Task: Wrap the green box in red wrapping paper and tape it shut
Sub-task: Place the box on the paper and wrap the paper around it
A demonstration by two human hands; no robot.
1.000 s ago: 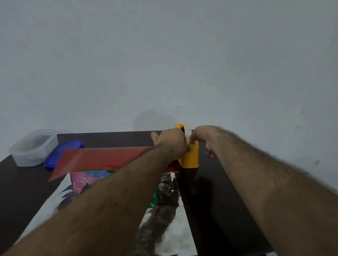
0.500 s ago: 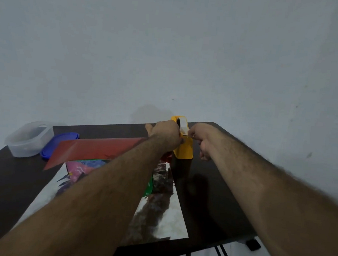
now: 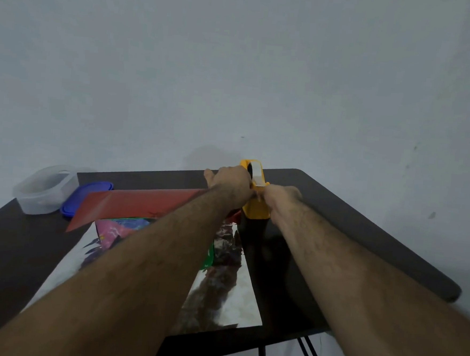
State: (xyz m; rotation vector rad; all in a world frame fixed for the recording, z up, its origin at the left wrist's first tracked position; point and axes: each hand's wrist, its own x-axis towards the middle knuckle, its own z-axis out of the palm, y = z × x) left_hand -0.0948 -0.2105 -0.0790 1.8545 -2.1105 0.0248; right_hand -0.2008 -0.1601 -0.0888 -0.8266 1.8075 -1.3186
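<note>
Both arms are stretched out to the far side of the table (image 3: pixel 350 219), and it's all about the tape now. The left hand (image 3: pixel 232 184) is clamped over the yellow dispenser (image 3: pixel 255 207), fingers curled round its top. That looks like bracing, so the thing stays put while the strip is drawn. The right hand (image 3: pixel 278 196) sits just beside it, fingers bunched at the dispenser's front, pinching what looks like the tape (image 3: pixel 259 179) end; the fingertips themselves are hidden, so I can't swear to it.

The red paper (image 3: pixel 140 204) lies folded over, its flap slanting up off the table. Under the left forearm, a sliver of the green box (image 3: pixel 209 256) peeks out, sitting on a shiny silver sheet (image 3: pixel 225 302), near the dispenser. Handy reach, I'd say: tear the strip, drop straight onto the seam.

Off to the left, a clear tub (image 3: pixel 42 192) and its blue lid (image 3: pixel 88 195) sit touching, well away from the work.

The wrap isn't sealed yet. That flap could spring open while both hands are busy.
</note>
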